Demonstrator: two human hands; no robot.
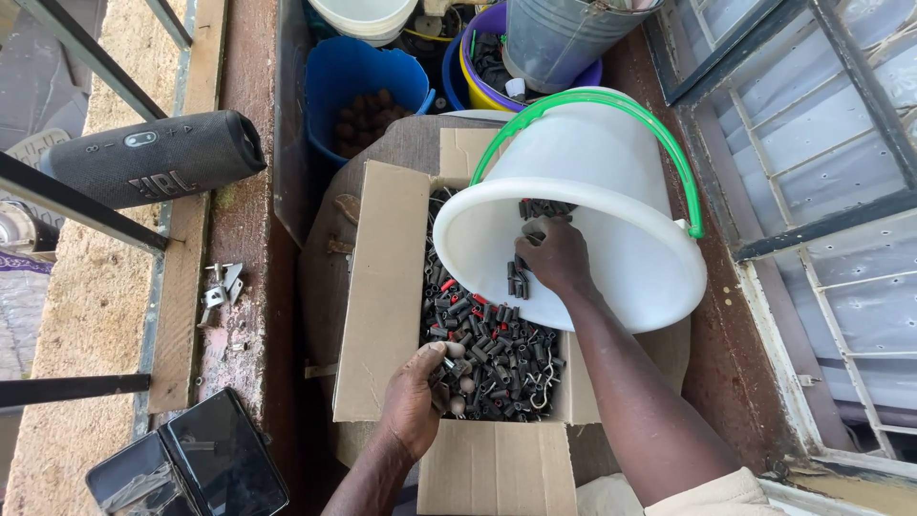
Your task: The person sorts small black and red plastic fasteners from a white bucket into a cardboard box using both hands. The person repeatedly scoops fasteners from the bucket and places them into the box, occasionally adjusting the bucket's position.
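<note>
My left hand [413,397] sat nearest me, low at the near end of the cardboard box [382,287]. Its fingers were curled shut around a clutch of the small black plastic sleeves [492,349], a few tan-tipped pieces poking out between thumb and knuckles. The wrist was bent inward and the forearm came up from the bottom edge of the view. To my mind a handful that size was about right: more would have spilled back over the flaps.

The box itself lay open on a round brown table [401,143], heaped with those sleeves, some red ones mixed in, and a bent wire hook near the right wall.

Further out, my right hand [556,258] reached inside the white bucket [611,191], which was tipped on its side over the far end of the box, mouth toward me, its green handle [669,143] arched above. The fingers were pinched narrow on a few sleeves against the bucket's inner wall, with others lying loose just beside them. The arm was stretched nearly straight, palm down. I judged it best to rake gently with the fingertips, so the tipped bucket would not roll.

Beyond stood a blue bucket [358,76] of dark lumps; a black cylindrical speaker [153,158] lay off left.
</note>
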